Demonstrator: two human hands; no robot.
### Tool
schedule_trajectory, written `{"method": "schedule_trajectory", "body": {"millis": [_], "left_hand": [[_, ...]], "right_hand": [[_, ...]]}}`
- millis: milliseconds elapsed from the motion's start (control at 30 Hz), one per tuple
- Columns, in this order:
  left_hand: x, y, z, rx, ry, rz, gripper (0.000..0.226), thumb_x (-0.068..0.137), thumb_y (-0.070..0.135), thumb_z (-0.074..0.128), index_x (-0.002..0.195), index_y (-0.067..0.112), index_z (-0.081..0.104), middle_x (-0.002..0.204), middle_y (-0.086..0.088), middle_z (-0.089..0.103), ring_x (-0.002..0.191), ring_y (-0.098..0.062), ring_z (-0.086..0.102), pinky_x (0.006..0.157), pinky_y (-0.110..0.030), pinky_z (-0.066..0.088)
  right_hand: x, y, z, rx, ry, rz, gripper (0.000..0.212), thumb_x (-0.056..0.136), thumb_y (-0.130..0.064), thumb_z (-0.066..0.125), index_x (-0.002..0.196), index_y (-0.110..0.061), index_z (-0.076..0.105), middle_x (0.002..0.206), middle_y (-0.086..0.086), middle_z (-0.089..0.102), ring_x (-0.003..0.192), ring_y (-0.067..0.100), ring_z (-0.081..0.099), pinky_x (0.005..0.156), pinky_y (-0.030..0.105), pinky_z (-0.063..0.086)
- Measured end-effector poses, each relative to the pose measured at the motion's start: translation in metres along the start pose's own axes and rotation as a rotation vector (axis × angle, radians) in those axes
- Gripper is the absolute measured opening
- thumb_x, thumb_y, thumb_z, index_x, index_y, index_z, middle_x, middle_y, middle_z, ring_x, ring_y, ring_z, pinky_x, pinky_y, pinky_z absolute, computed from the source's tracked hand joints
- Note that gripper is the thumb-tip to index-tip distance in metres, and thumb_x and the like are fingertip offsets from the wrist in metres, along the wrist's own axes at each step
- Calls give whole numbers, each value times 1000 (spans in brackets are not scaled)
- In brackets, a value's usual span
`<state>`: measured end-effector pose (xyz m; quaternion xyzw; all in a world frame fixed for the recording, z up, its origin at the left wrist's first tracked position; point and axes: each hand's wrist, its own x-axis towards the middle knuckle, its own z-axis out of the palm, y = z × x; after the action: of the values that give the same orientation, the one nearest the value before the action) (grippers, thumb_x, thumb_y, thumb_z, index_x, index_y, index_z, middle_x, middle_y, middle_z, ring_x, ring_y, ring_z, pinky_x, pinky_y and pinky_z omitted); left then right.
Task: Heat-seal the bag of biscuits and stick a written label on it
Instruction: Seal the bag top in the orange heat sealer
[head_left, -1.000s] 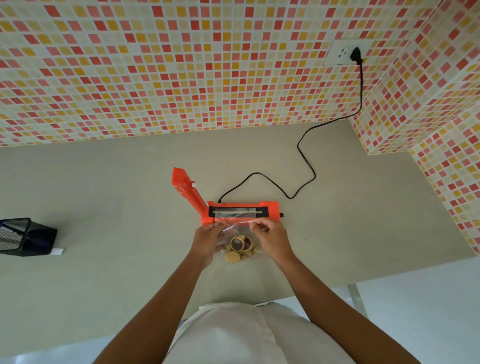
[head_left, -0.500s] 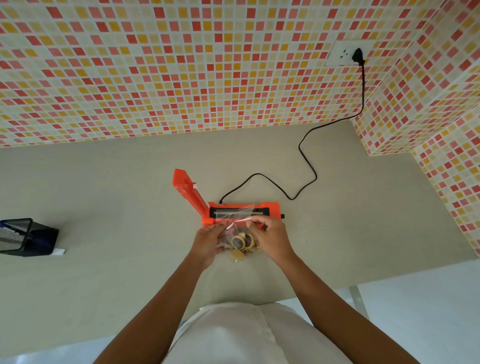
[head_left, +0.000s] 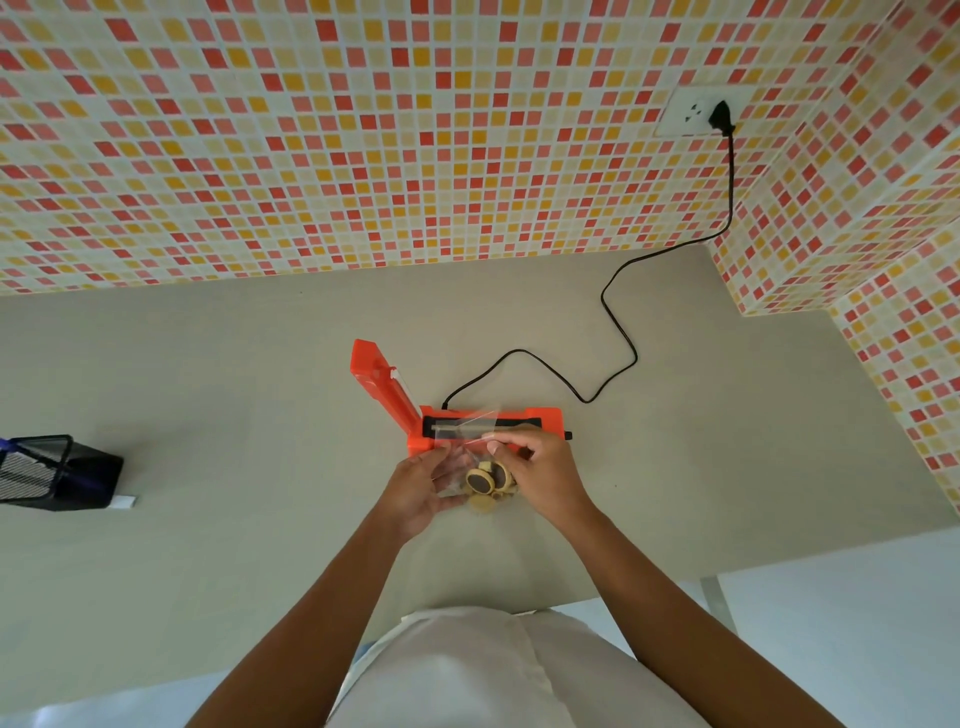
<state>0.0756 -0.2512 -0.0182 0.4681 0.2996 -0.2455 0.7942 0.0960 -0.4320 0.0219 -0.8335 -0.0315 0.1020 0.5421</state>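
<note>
Biscuit bag (head_left: 475, 467) pinched between left hand (head_left: 418, 486) and right hand (head_left: 540, 475) fingers, top edge over sealer (head_left: 488, 427).

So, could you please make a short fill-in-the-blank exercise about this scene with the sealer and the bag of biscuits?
1. The lid of the orange sealer stands ____.
2. The clear bag of biscuits is held by ____ hands, the left hand and the right hand.
3. The sealer's black cord runs to a plug in the wall ____.
4. The black mesh holder stands at the ____ edge of the view.

Missing words: open; both; socket; left
</note>
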Motion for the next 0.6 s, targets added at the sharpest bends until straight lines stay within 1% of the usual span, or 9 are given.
{"method": "schedule_trajectory", "body": {"millis": [67, 200, 233, 267, 333, 400, 500, 533, 600], "left_hand": [[-1, 1, -1, -18, -13, -6, 23, 98, 25, 55, 106, 9, 70, 97, -8, 75, 98, -24, 70, 97, -59, 47], [-2, 0, -2, -47, -48, -8, 36, 98, 27, 54, 122, 1, 63, 117, -15, 69, 115, -29, 64, 100, -62, 43], [-3, 0, -2, -55, -56, -7, 38, 98, 27, 54, 123, 0, 61, 119, -16, 68, 118, -30, 62, 101, -62, 43], [-3, 0, -2, -62, -65, -4, 38, 98, 27, 54, 122, 0, 62, 117, -15, 69, 119, -30, 61, 101, -62, 43], [-5, 0, -1, -72, -87, 13, 31, 98, 28, 53, 113, 6, 68, 109, -11, 72, 118, -29, 62, 101, -61, 42], [-8, 0, 0, -67, -112, 35, 26, 98, 28, 52, 107, 12, 69, 110, -9, 73, 117, -25, 63, 102, -60, 42], [-9, 1, -1, -46, -115, 86, 27, 98, 30, 52, 114, 12, 65, 119, -12, 68, 118, -24, 62, 104, -56, 40], [-9, 2, -2, -34, -103, 110, 27, 97, 30, 53, 115, 12, 63, 121, -15, 65, 120, -26, 61, 104, -54, 38], [-12, 4, -2, 5, -75, 164, 23, 97, 30, 54, 109, 13, 65, 119, -17, 66, 117, -30, 61, 101, -47, 40]], "right_hand": [[0, -1, 0, -6, -13, -16, 18, 90, -12, 70, 104, -19, 78, 102, -9, 75, 98, 2, 69, 90, 20, 54], [0, -3, -1, 10, -33, -44, 18, 90, -10, 70, 105, -16, 78, 102, -5, 75, 97, 1, 69, 88, 17, 53], [0, -4, -2, 13, -38, -52, 18, 90, -10, 70, 105, -16, 79, 102, -4, 75, 97, 2, 69, 87, 16, 52], [-1, -5, -2, 17, -44, -58, 19, 90, -10, 70, 106, -16, 79, 102, -3, 75, 96, 2, 69, 86, 15, 52], [-1, -6, -3, 33, -56, -64, 19, 91, -10, 70, 107, -16, 78, 102, -3, 75, 95, 4, 69, 85, 16, 53], [-2, -8, -4, 55, -61, -72, 20, 91, -9, 69, 108, -16, 78, 102, -2, 75, 95, 5, 69, 85, 18, 54], [-4, -10, -6, 97, -39, -89, 20, 90, -5, 69, 106, -13, 78, 103, 0, 75, 96, 3, 69, 84, 14, 51], [-5, -9, -7, 116, -28, -88, 19, 90, -5, 69, 105, -12, 78, 102, 0, 75, 96, 4, 69, 84, 16, 52], [-7, -4, -10, 152, -5, -67, 18, 90, -6, 70, 104, -13, 79, 99, -2, 77, 93, 9, 71, 83, 23, 56]]}}
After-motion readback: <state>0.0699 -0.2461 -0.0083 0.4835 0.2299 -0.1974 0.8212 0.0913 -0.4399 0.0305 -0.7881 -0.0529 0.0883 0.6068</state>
